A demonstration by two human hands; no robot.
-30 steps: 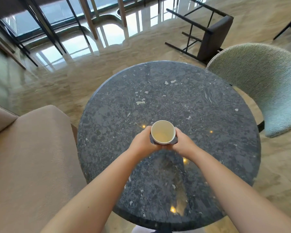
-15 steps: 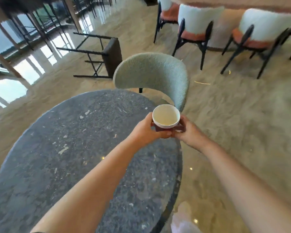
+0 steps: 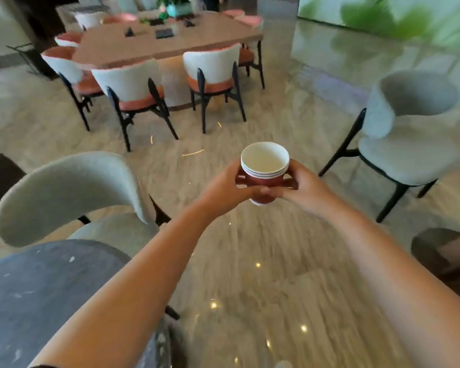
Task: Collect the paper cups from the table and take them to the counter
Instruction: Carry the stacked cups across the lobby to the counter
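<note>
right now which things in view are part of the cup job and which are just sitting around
Part of the job:
- stack of paper cups, red outside, nested
- left hand and right hand, both gripping the stack
- round dark table, already left behind

Just lying about:
- grey chairs and
- long wooden table with white and orange chairs
- dark items on that table, too blurred to name

Left hand (image 3: pixel 223 188) and right hand (image 3: pixel 303 188) grip stacked paper cups (image 3: pixel 264 171) above the marble floor (image 3: pixel 263 274).

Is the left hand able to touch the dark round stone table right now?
Probably not as things stand: the left hand and right hand both grip the stacked red paper cups, and the dark round stone table is off to the left.
</note>
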